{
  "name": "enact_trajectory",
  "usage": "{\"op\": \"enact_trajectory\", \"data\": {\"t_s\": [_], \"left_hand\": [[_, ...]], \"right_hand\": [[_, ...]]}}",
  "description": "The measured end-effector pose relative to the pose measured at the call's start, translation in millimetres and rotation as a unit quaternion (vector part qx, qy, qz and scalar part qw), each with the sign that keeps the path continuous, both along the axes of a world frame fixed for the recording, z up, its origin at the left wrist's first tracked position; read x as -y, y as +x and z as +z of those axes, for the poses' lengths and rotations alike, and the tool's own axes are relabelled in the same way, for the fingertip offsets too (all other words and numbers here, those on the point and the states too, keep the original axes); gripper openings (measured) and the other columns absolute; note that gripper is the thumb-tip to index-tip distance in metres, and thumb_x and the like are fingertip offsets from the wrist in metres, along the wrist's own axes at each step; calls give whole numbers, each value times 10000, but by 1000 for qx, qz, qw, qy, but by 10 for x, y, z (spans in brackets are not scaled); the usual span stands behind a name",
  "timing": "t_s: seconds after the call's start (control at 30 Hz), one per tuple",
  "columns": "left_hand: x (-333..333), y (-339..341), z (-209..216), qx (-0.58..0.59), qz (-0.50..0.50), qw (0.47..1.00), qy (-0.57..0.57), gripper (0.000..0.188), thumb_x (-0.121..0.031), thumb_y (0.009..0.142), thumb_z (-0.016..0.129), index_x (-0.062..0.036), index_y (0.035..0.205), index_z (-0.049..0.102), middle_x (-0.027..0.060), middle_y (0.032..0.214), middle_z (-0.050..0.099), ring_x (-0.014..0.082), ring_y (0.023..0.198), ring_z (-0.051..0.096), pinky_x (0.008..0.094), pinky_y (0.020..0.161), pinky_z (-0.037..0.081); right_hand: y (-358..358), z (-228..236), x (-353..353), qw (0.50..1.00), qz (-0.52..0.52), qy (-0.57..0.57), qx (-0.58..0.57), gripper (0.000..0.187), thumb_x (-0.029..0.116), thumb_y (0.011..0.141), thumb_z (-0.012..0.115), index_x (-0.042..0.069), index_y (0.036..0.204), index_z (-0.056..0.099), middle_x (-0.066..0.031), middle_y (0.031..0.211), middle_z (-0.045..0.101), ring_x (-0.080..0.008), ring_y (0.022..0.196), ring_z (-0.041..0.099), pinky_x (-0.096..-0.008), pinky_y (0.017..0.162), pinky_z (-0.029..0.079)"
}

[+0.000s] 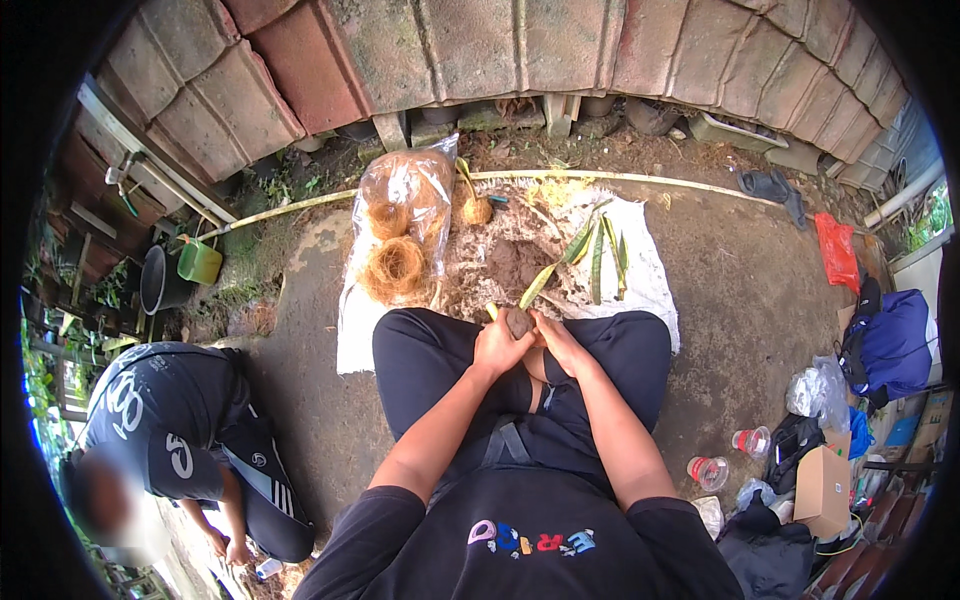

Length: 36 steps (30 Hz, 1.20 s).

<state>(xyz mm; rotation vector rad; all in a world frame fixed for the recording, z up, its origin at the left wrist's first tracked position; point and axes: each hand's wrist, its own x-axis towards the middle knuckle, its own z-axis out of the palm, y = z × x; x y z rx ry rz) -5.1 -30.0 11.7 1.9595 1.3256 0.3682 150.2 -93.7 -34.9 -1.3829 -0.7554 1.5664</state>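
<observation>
Over my lap, my left hand [502, 346] and my right hand [560, 343] are closed around a soil ball [519, 321]. A yellow-edged snake plant leaf [538, 286] rises out of the ball, leaning up and right. Just beyond lies a heap of dark soil [518, 262] on a white sack [645, 245]. More cut snake plant leaves [597, 262] rest to its right. Left of the heap sit a hollow coconut-fibre nest [393, 266] and a clear plastic bag [408, 172] with brown fibre. Beside the bag stands a fibre-wrapped ball [477, 210] with a leaf in it.
A long pale pole [300, 203] crosses the ground behind the sack. Another person [190, 430] crouches at the left. Plastic cups [708, 473], a cardboard box [823, 490] and a blue bag [893, 345] lie at the right. A red plastic bag [837, 252] is farther back.
</observation>
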Motion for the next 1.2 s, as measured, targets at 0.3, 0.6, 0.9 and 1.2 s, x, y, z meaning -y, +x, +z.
{"op": "enact_trajectory", "data": {"t_s": [0.3,0.6,0.9,1.2], "left_hand": [[-48,28,228,4,-20,999,-40,828,-573,716,735,52,1220,532,309,1015,666,430,1003,653,475,864,521],[-75,42,180,-1,31,998,-51,814,-575,738,714,68,1211,555,321,1045,657,416,1044,648,465,899,513],[-77,127,-12,72,34,996,33,698,-456,785,716,-59,1302,467,266,1098,648,421,1019,643,478,868,512],[-95,99,-78,108,27,994,-16,729,-426,780,770,-49,1315,448,261,1039,665,404,985,660,445,843,518]], "right_hand": [[40,-3,-17,998,-19,-10,-58,824,625,978,398,3,1508,295,-151,1541,335,-236,1393,350,-375,1158,232],[35,174,-32,998,28,-23,-57,827,652,982,332,28,1522,273,-131,1323,560,-216,1136,590,-397,1106,302],[-68,99,-133,989,-112,7,-96,805,669,984,280,48,1489,363,-142,1270,598,-230,1142,559,-405,1052,361],[-9,198,-106,995,-78,20,-65,745,670,983,280,99,1397,518,-115,1201,614,-187,1024,579,-368,955,435]]}}
